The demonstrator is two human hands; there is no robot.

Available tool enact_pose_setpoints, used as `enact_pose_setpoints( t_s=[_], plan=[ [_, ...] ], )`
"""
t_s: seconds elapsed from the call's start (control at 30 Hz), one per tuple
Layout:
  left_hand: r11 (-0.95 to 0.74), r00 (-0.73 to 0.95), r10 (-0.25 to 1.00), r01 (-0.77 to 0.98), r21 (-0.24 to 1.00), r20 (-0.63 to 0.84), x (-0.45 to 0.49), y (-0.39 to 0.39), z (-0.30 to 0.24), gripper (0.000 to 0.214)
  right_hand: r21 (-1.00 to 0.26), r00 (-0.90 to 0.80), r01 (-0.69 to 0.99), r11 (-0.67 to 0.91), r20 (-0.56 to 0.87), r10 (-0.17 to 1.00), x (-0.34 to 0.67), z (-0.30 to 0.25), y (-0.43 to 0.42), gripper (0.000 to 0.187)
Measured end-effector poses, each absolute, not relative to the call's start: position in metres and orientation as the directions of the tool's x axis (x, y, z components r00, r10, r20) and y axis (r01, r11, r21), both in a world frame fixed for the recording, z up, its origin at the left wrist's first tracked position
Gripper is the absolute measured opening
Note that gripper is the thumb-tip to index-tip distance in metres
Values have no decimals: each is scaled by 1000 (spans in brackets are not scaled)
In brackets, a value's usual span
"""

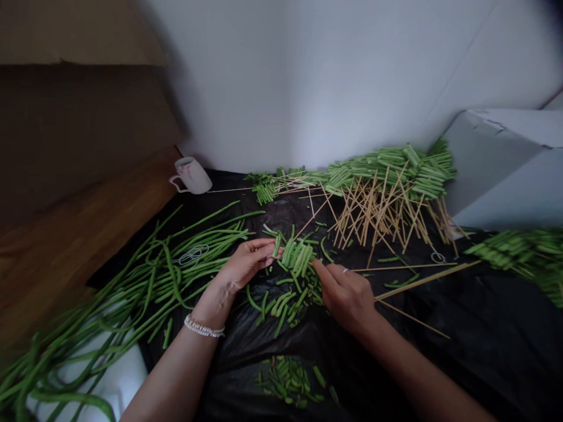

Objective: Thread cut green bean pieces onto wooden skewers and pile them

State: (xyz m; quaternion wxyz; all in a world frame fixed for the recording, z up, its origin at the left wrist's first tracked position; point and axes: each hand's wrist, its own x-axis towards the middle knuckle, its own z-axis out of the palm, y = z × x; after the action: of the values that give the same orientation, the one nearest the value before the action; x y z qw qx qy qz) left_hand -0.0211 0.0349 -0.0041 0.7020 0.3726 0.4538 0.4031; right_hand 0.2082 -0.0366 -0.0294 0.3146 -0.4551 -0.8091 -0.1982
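My left hand [250,262] is closed in a pinch on a short cut piece of long bean [277,245]. Just to its right, a row of cut bean pieces [299,258] sits side by side on a skewer. My right hand [347,292], with a ring on one finger, is closed around that skewer at the row's near end; the stick itself is mostly hidden. Loose cut bean pieces [281,305] lie below both hands on black plastic sheeting [237,363]. Whole long beans [193,252] spread out left of my left hand.
Finished bean skewers [387,167] are stacked against the wall, bare stick ends [373,217] facing me. More skewered beans [523,252] lie at right. Loose bamboo skewers [431,278] rest beside my right hand. A white mug [192,176] stands back left; small bean scraps [288,381] lie in front.
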Motion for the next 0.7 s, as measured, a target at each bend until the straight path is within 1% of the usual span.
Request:
enact_pose_setpoints(
  t_s=[0.53, 0.7],
  plan=[
    [401, 227, 908, -223, 888, -353, -19, 34, -5, 32, 47, -401, 858, 511, 684, 609, 208, -28, -37, 35],
    [364, 196, 924, -193, 911, -328, -18, 34, -6, 33, 40, -410, 852, 521, 670, 619, 207, -28, -38, 35]
  ],
)
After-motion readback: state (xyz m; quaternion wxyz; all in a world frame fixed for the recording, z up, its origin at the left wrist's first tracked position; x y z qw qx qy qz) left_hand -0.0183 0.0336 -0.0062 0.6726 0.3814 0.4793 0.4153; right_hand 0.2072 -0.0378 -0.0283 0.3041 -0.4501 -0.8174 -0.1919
